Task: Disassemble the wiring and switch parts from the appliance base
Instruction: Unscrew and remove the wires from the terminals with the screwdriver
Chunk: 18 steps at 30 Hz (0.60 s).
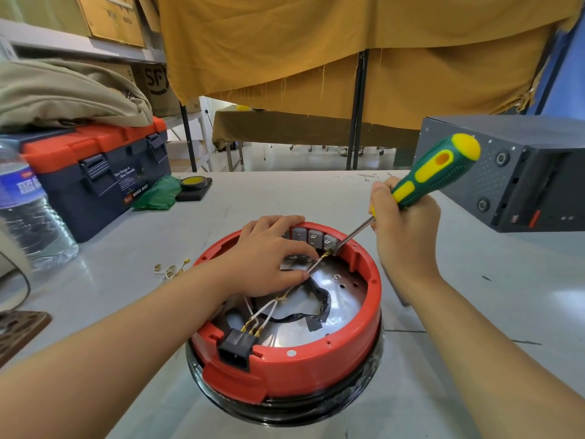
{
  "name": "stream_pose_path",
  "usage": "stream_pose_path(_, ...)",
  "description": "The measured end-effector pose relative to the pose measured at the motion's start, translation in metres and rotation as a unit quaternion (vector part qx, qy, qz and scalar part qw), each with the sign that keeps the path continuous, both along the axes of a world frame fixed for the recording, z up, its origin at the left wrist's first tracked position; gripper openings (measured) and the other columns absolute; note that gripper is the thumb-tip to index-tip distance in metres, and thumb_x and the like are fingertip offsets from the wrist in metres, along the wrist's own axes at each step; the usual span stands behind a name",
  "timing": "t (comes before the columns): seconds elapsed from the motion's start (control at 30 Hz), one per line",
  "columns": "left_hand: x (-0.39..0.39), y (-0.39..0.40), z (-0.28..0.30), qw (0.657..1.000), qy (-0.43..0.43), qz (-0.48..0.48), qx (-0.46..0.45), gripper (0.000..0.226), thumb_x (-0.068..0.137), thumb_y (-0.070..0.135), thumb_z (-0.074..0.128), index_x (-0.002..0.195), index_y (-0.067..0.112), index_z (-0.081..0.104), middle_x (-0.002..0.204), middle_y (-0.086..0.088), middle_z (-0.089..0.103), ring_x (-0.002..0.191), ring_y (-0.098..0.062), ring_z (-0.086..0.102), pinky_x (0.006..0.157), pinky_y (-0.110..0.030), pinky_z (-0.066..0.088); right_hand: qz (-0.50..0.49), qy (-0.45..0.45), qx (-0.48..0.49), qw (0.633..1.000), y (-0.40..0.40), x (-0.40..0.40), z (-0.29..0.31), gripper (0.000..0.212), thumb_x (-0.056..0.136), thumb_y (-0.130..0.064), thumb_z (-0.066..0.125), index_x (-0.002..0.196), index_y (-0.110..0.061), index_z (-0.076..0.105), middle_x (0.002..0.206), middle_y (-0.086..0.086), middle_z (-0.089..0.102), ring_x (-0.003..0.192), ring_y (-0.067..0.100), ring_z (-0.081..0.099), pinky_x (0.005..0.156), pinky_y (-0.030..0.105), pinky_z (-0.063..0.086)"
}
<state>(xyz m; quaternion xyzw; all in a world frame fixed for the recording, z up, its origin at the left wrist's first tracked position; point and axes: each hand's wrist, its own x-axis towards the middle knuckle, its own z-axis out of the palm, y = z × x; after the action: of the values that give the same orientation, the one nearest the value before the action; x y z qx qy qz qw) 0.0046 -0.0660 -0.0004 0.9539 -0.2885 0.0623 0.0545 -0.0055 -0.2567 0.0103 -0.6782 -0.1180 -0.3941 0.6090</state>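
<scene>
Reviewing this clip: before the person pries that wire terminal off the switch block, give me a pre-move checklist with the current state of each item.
1. Screwdriver tip at the brass terminal: ok.
2. Left hand pinches the white wire: ok.
3. Right hand grips the handle firmly: ok.
4. Red appliance base steadied by the left hand: ok.
5. Terminal already loosened: cannot tell.
6. Power inlet socket unplugged: ok.

A pale grey table (285, 198) is occupied by the red appliance base (294, 365), a toolbox (104, 175), a water bottle (28, 213), loose brass terminals (172, 270), tape (193, 182) and a dark case (519, 172).
</scene>
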Motion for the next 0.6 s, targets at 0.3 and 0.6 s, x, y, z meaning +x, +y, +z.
stream_pose_path(0.3, 0.001, 0.001, -0.001, 1.000, -0.007, -0.003, 0.005, 0.037, 0.087, 0.051, 0.051, 0.124, 0.052, 0.049, 0.155, 0.010, 0.012, 0.138, -0.021, 0.012, 0.113, -0.045, 0.012, -0.019, -0.116, -0.148, 0.982, 0.008, -0.008, -0.002, 0.038, 0.086, -0.026, 0.050, 0.053, -0.032, 0.031, 0.044, -0.010, 0.033, 0.048, 0.011, 0.041, 0.047, 0.018, 0.029)
stream_pose_path(0.6, 0.002, 0.000, -0.001, 1.000, -0.006, -0.004, 0.012, 0.038, 0.087, 0.052, 0.050, 0.125, 0.053, 0.048, 0.155, 0.008, 0.011, 0.140, -0.021, 0.009, 0.113, -0.046, 0.011, 0.017, -0.054, -0.082, 0.995, 0.004, -0.001, -0.001, 0.035, 0.084, -0.021, 0.050, 0.051, -0.024, 0.037, 0.043, -0.009, 0.037, 0.046, 0.007, 0.040, 0.050, 0.019, 0.033)
